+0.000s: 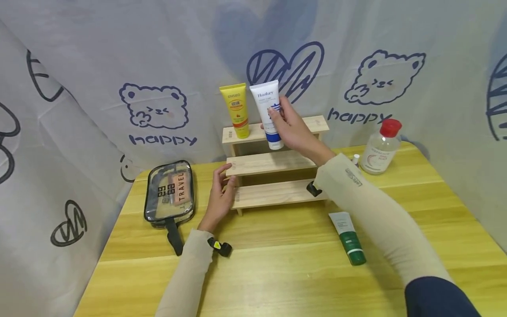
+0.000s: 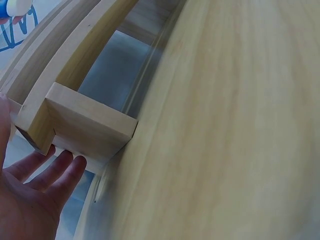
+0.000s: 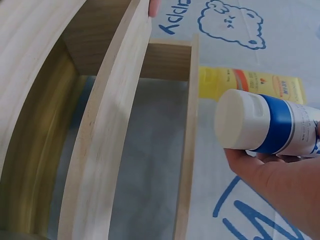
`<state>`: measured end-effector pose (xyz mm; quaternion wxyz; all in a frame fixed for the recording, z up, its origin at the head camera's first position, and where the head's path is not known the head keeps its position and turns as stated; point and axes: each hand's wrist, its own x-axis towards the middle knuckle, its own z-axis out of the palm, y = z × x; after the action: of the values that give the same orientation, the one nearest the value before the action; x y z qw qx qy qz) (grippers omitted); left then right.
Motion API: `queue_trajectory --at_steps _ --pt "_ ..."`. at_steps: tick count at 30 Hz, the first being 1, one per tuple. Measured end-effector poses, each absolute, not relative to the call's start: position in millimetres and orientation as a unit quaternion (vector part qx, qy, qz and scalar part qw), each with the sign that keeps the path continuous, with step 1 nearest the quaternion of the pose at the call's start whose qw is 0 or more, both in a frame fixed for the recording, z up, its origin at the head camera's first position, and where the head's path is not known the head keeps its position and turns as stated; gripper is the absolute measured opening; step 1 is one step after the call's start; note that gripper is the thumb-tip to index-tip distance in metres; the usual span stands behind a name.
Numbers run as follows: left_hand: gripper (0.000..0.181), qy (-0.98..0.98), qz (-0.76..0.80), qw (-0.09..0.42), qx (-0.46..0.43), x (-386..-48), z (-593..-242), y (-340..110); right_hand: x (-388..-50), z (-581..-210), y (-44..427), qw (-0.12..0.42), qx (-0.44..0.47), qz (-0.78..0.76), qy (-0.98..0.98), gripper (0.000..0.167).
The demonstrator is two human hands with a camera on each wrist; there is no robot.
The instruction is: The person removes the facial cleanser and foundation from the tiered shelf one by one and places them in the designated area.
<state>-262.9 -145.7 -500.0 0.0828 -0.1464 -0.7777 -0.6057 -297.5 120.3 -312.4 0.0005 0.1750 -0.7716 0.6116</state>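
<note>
Right hand (image 1: pixel 293 130): fingers and thumb closed round a white tube (image 1: pixel 264 103) with a blue band.
Left hand (image 1: pixel 219 193): fingers loosely extended, touching the left end of a three-tier wooden shelf (image 1: pixel 273 163); it carries nothing.
White tube: cap down, slightly tilted, held just above the top tier (image 1: pixel 317 124) and apart from it.
Yellow tube (image 1: pixel 235 108): upright on its cap at the top tier's left end, beside the white one; this one looks done.
Middle and lower tiers: no tube on either.
Green-and-white tube (image 1: pixel 349 240): lying on the table (image 1: pixel 273 264), right of the shelf's front; judging by the others, probably left to do.
Progress: seemingly early, one tube standing, one in hand, one lying loose.
Further out: clear travel pouch (image 1: pixel 162 193) on the left, red-capped bottle (image 1: pixel 380 152) at the back right, printed cloth (image 1: pixel 222 35) behind; contents of the pouch cannot be made out.
</note>
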Motion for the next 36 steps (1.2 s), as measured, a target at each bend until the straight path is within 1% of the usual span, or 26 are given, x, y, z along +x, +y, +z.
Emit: queue_trajectory --at_steps 6,13,18,26,36 --pt "0.045 -0.779 -0.605 0.081 -0.142 -261 -500 -146 -284 -314 126 -0.014 0.168 0.604 -0.779 0.046" --pt "0.045 -0.779 -0.605 0.082 -0.142 -260 -500 -145 -272 -319 140 -0.005 0.165 0.603 -0.780 0.045" --pt "0.044 -0.777 -0.607 0.086 -0.142 -262 -503 -146 -264 -319 148 -0.012 0.160 0.594 -0.788 0.044" --pt "0.044 -0.776 -0.609 0.081 -0.144 -264 -502 -145 -250 -321 164 -0.013 0.174 0.578 -0.797 0.049" --pt "0.044 -0.768 -0.621 0.078 -0.138 -265 -502 -145 -226 -327 192 -0.028 0.157 0.563 -0.811 0.053"
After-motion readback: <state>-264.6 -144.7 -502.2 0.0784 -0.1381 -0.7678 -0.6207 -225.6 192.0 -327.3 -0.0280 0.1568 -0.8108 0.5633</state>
